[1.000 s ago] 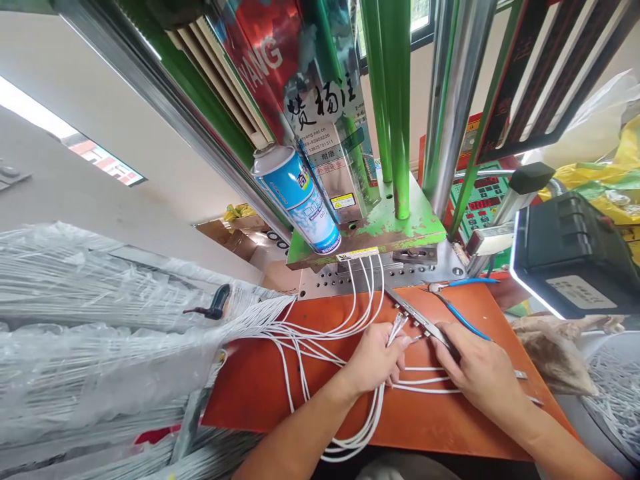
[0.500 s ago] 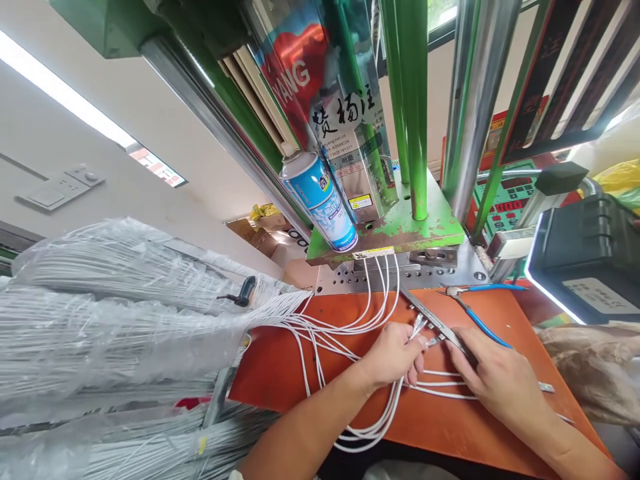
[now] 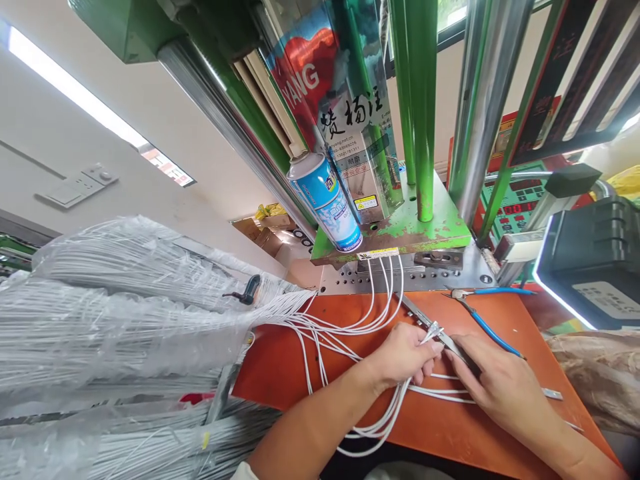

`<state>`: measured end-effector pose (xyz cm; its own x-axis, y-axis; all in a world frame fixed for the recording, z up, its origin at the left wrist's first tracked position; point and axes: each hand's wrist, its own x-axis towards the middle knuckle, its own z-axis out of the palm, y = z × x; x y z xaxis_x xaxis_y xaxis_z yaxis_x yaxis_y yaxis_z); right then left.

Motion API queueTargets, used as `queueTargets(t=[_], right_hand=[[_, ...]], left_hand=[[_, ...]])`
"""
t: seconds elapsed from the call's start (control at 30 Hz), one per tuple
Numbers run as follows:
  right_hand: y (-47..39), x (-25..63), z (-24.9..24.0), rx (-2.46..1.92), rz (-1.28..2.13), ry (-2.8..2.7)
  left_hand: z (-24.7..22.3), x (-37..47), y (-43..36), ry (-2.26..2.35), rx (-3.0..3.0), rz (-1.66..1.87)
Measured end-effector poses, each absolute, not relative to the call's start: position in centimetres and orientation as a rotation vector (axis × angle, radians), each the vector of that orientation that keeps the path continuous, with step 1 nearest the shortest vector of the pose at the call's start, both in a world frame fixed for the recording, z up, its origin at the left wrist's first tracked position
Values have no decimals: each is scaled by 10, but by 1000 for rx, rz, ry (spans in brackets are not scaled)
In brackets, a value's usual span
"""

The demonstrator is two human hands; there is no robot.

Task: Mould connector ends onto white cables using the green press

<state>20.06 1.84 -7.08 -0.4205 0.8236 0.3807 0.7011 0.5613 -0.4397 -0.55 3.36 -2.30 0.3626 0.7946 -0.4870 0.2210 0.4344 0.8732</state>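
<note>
At the far left, bundles of white cable wrapped in clear plastic (image 3: 115,313) are piled beside the orange table (image 3: 450,427). A black handle (image 3: 249,290) is seen lying on the top of the pile. From the open end of the wrap, loose white cables (image 3: 325,333) are fanned out across the table; several are led up under the green plate (image 3: 400,233) of the press, on which a blue spray can (image 3: 325,200) is stood, tilted in the view.

Near the middle of the table, the left hand (image 3: 405,353) is closed around a small bunch of the cables, whose metal tips (image 3: 433,331) stick out past the thumb and forefinger. The fingers are curled in, not spread, and the bunch is looped back below the wrist towards the table's near edge.

Just beside it, the right hand (image 3: 495,387) is laid flat over a long metal strip (image 3: 425,320) that runs slantwise from the press towards the near right. Its fingertips are pressed together at the strip, right next to the cable tips; whether a tip is pinched between them cannot be told. More white cables are passed under this hand.

Further right, blue-handled pliers (image 3: 485,320) are lying on the table, apart from both hands. At the far right a black box (image 3: 595,260) is seen, with brown cloth (image 3: 595,373) below it.
</note>
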Motion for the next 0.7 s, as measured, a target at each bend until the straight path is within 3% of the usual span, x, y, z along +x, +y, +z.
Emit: queueTargets(t=[0.57, 0.7], right_hand=[[21, 203, -71, -1159, 386, -2238], [20, 204, -73, -1262, 405, -2139]], left_hand=[[-30, 6, 26, 1335, 1070, 561], [-24, -10, 30, 1073, 967, 531]])
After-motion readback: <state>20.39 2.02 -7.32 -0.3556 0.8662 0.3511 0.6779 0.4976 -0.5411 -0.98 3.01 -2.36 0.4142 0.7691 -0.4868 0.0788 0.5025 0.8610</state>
